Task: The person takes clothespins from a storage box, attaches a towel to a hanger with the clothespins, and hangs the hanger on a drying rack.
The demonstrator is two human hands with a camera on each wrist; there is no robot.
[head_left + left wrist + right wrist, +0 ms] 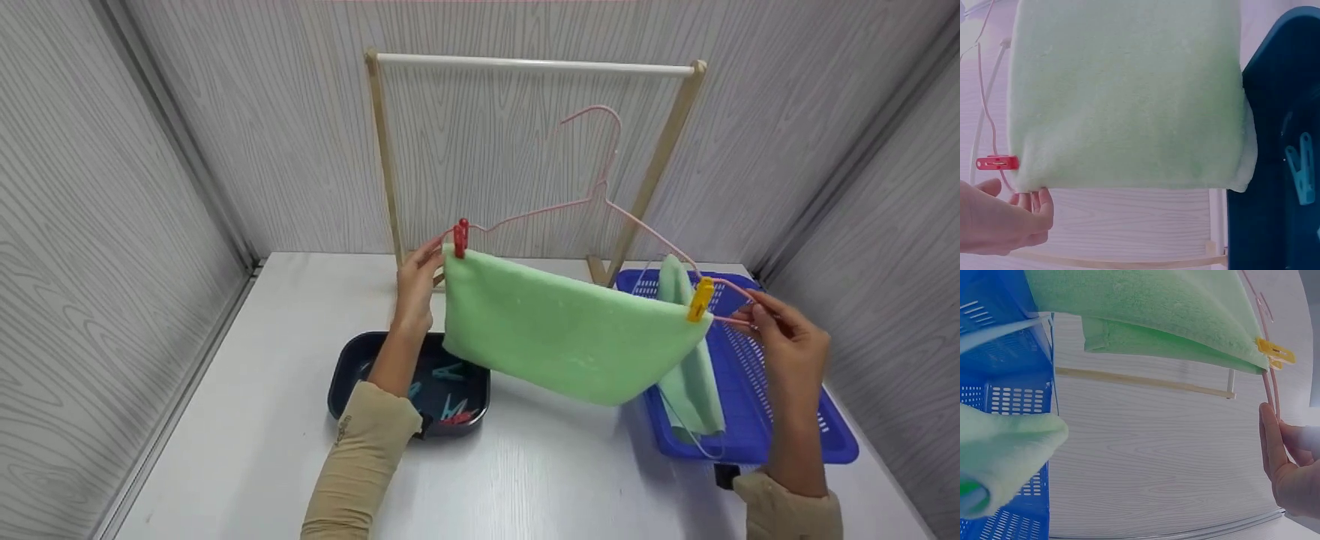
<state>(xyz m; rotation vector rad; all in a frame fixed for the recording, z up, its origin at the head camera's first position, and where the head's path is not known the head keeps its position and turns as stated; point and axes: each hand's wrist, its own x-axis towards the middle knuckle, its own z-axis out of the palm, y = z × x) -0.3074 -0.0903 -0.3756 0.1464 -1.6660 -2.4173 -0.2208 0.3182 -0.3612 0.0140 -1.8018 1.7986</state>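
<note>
A white table [525, 480] carries the whole work, and at its back stands a wooden rack [385, 150] with a white bar [532, 64] across the top; nothing hangs from that bar, so the hanging looks undone. To the right sits a blue basket [750, 431]. A pink hanger [599, 191] is held up in front of the rack, tilted, its right end lower than its left and its hook free of the bar. From it hangs a green cloth [562, 322], raised above the table between the basket and a dark tray [431, 394]; its fastening appears complete, since both upper corners are clipped. A second green cloth [701, 397] lies in the basket, with no peg showing on it, and is probably work left over. The right hand [796, 337] pinches the hanger's right end between thumb and fingers. The left hand [417, 289] has its fingers curled at the hanger's left end, beside the cloth's corner; whether it also grips the fabric is hard to tell, because the fingertips are partly hidden. A red peg [460, 240] fixes the left corner and a yellow peg [700, 300] the right, while several spare pegs [1305, 191] lie loose in the tray.
</note>
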